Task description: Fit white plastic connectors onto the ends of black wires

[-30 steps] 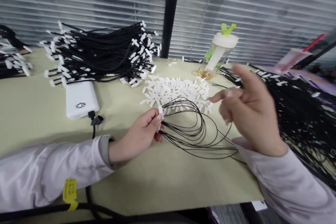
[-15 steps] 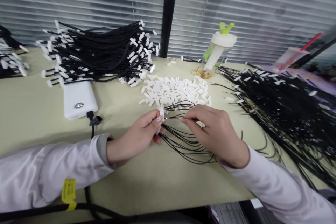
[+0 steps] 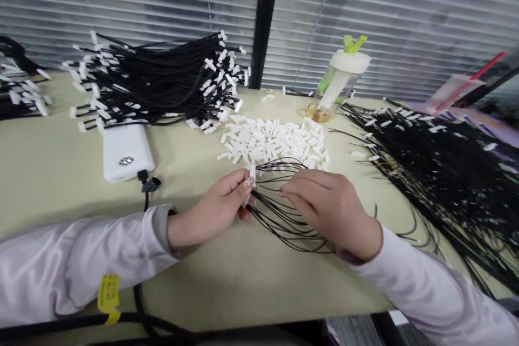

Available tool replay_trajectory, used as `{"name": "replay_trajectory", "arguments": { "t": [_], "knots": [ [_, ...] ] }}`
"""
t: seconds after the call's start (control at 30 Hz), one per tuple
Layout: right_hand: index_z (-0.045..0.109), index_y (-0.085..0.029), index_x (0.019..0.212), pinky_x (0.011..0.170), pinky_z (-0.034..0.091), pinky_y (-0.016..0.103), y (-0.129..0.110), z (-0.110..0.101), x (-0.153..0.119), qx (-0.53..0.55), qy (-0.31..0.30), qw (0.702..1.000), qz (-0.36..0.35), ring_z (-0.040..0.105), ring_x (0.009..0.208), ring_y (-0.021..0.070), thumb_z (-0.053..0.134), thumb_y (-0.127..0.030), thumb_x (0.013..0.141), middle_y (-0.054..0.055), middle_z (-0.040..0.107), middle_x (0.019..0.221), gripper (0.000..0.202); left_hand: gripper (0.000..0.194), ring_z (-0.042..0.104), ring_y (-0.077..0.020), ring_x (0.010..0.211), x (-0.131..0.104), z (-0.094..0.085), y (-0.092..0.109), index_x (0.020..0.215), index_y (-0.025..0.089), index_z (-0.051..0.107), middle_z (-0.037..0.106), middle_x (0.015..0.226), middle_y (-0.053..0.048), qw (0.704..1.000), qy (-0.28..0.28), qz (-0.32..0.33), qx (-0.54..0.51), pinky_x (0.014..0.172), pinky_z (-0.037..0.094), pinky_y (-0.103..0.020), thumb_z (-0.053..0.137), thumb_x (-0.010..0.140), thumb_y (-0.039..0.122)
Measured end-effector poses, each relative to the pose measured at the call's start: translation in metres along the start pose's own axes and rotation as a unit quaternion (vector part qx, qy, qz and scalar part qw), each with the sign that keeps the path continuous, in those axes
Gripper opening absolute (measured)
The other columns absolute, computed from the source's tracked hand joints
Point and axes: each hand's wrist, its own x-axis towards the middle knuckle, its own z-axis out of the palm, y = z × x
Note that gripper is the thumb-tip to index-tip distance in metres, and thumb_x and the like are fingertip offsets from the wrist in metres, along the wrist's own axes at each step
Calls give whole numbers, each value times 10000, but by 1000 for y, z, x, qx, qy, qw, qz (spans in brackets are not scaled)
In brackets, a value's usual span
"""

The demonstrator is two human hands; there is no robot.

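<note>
A slim white connector housing (image 3: 252, 172) is pinched upright between the thumb and fingers of my left hand (image 3: 221, 203). Thin black wires (image 3: 279, 221) run out of its right side and curve toward my right hand (image 3: 334, 205). The thumb and forefinger of that hand are closed together at a wire, with a thin black wire end just left of the fingertips. Exactly which strand they grip is hard to make out. Behind both hands lies a loose pile of white connector housings (image 3: 275, 140).
Finished-looking black cables (image 3: 162, 78) with white ends are stacked at back left. A white power bank (image 3: 126, 152) with a plugged cable sits before them. A lidded bottle (image 3: 340, 84) stands behind the pile. Many loose black wires (image 3: 446, 167) cover the right side, near a cup (image 3: 454, 92).
My right fingertips have shifted slightly down beside the housing, and the wire near them sits lower. My left hand keeps hold of the housing. The whole view has drifted a little.
</note>
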Motion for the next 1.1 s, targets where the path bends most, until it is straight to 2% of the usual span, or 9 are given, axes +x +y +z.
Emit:
{"name": "replay_trajectory", "arguments": {
  "t": [0.2,0.57,0.7,0.8,0.87,0.93,1.0,1.03,1.1],
  "knots": [
    [611,-163,773,629,423,232,2,4,1,-83,17,996,-39,557,697,121,513,-135,786,24,625,745,103,269,465,-60,497,0,-1,-1,735,176,436,446,638,47,1000,-9,-4,-1,474,408,-190,409,829,427],
    [605,-173,760,585,374,231,-5,9,3,-95,-10,993,-69,516,642,108,492,-147,792,7,601,700,120,253,469,-61,509,-3,0,0,717,173,450,451,618,46,999,-41,-3,23,480,419,-180,411,835,393],
    [590,-174,770,584,366,225,-5,4,8,-66,-3,998,-16,520,645,104,484,-206,813,3,598,707,119,234,469,-63,489,-3,2,2,710,176,457,459,619,41,1000,-9,-1,22,444,420,-175,438,821,380],
    [557,-161,737,558,353,205,7,-12,12,-13,1,994,105,487,585,80,485,-299,819,-6,565,656,176,244,410,-35,384,-2,2,3,686,177,433,464,602,47,998,63,7,16,381,382,-167,416,832,372],
    [516,-159,641,512,325,203,21,-26,10,8,-60,978,199,424,505,69,446,-350,833,-24,502,557,280,241,342,-12,329,0,2,4,672,177,412,462,601,55,994,108,5,-12,364,382,-174,408,836,354],
    [481,-161,572,469,286,206,37,-37,7,45,-205,949,237,371,463,68,400,-391,842,-34,438,493,365,220,316,-2,319,2,2,4,673,177,404,459,611,60,990,133,7,-46,372,400,-183,419,832,329],
    [476,-159,564,460,272,202,47,-45,3,109,-354,906,204,365,470,68,396,-387,839,-35,428,505,367,203,335,-4,332,3,1,3,681,178,406,461,625,61,987,146,19,-61,381,401,-181,430,828,315],
    [482,-157,572,464,275,199,47,-46,1,145,-404,886,174,372,479,68,403,-364,837,-34,434,521,346,197,357,-7,344,4,1,2,687,179,408,465,633,61,987,147,25,-60,391,400,-180,432,828,314],
    [499,-154,595,474,284,193,40,-45,1,209,-448,861,116,384,489,64,405,-304,840,-36,443,537,303,197,394,-14,369,4,0,-1,695,182,408,477,647,61,988,146,33,-45,417,402,-181,432,831,322]
  ]
}}
